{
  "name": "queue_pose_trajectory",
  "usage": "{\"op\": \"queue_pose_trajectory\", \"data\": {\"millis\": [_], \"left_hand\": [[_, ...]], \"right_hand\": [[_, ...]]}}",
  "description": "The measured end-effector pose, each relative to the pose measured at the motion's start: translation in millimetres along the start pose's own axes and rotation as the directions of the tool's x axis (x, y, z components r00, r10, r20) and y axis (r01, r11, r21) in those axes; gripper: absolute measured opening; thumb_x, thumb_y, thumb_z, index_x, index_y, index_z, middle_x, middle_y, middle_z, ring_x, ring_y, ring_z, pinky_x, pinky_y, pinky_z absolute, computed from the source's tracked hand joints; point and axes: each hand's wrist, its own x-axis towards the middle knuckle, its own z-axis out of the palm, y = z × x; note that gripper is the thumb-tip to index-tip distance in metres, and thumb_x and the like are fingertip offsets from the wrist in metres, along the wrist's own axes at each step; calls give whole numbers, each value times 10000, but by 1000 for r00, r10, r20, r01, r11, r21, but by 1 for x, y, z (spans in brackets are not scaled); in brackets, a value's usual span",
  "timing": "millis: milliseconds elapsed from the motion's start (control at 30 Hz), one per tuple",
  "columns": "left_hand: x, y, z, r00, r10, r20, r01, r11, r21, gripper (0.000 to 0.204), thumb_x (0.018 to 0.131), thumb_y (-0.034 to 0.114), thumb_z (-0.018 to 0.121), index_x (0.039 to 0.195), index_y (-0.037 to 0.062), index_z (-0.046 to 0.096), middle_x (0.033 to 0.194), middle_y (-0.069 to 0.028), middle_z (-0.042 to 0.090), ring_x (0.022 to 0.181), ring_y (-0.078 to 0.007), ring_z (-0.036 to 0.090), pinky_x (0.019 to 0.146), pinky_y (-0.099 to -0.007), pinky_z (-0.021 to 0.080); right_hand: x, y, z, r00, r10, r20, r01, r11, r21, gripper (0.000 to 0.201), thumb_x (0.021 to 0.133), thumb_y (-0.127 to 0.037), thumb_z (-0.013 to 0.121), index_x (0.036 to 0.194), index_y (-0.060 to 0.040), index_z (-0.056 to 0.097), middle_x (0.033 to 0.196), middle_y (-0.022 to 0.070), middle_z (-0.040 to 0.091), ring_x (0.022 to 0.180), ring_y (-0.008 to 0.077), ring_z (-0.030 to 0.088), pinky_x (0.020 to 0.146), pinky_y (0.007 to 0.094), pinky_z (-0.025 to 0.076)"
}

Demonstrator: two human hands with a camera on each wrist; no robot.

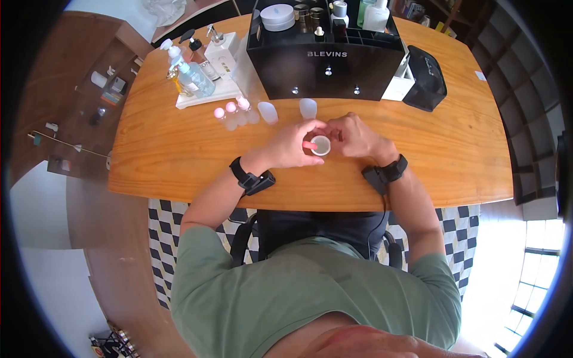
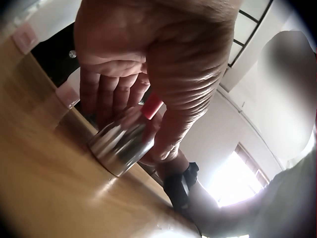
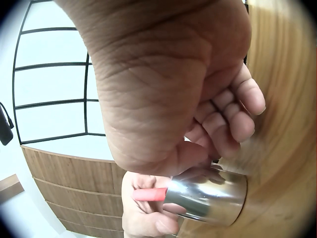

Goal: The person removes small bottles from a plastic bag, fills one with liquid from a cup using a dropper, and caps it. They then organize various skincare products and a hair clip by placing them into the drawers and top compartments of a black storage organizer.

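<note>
A shiny metal cup (image 1: pixel 320 145) with a pale inside stands upright on the table, also plain in the left wrist view (image 2: pixel 119 146) and the right wrist view (image 3: pixel 213 196). My left hand (image 1: pixel 290 145) curls round its left side. A short pinkish-red piece (image 3: pixel 150 194) juts from the cup's rim beside the left thumb; the left wrist view shows it too (image 2: pixel 152 106). Close to the cup's far right rim is my right hand (image 1: pixel 356 136), fingers bent. Its fingertips are partly hidden, and I cannot tell whether they hold anything small.
Beyond the hands lie two whitish oval pieces (image 1: pixel 268 113) (image 1: pixel 308 108) and several pink-capped bottles (image 1: pixel 231 113). Pump bottles stand on a white tray (image 1: pixel 209 95) at the back left. A black drawer organizer (image 1: pixel 325 74) fills the back middle, with a black pouch (image 1: pixel 426 80) at its right.
</note>
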Motion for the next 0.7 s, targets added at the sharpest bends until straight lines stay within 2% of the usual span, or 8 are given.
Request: {"op": "queue_pose_trajectory", "data": {"millis": [67,133,233,300,433,500,667,700], "left_hand": [[0,0,-6,1000,-6,24,7,999,-44,682,771,90,902,1371,45,582,1244,-71,677,1068,-169,690,885,-321,584],[1,-5,-10,999,-7,53,11,996,-90,653,776,84,898,1354,40,597,1205,-58,689,1045,-143,682,874,-297,574],[5,-10,-14,988,-44,148,52,997,-49,589,774,71,898,1299,34,635,1107,-27,706,984,-94,649,854,-263,545],[4,-9,-16,978,-126,168,148,981,-125,489,775,67,886,1213,14,674,1153,-64,720,1052,-152,678,944,-306,558],[1,-20,-14,982,-105,156,134,972,-192,483,783,48,877,1219,19,672,1150,-65,722,1048,-150,680,949,-306,557],[0,-25,-12,990,-39,137,65,979,-193,480,800,58,890,1221,46,660,1056,-10,709,964,-80,638,866,-272,536],[0,-28,-13,990,-30,138,57,979,-194,496,796,53,890,1233,48,655,1083,-16,710,981,-87,644,882,-274,540],[0,-26,-14,989,-41,141,67,981,-183,506,792,50,891,1238,47,652,1094,-17,709,983,-88,643,886,-274,541]], "right_hand": [[0,5,0,1000,15,25,-14,1000,-2,143,707,-36,614,820,27,676,737,261,647,709,461,638,649,448,530],[0,10,0,998,-41,40,43,998,-55,141,750,-28,655,868,22,714,681,196,661,594,335,655,572,375,508],[0,18,3,997,-44,57,48,997,-60,145,736,-16,636,849,22,718,672,203,649,582,336,645,560,377,499],[-1,22,6,997,-50,51,53,997,-60,149,734,-13,632,848,21,721,672,203,649,582,336,644,558,374,498],[0,20,5,996,-5,85,11,998,-70,160,734,-1,620,849,19,729,676,199,659,588,329,652,567,365,510],[0,17,5,996,-4,92,9,998,-58,168,736,6,614,855,18,733,679,197,665,594,322,660,575,360,519],[2,13,1,997,-15,77,19,998,-52,196,743,28,604,885,14,739,699,176,681,600,271,677,588,331,532],[3,9,1,999,-9,-33,7,999,-32,172,771,26,625,903,17,735,716,154,694,598,227,670,584,314,526]]}}
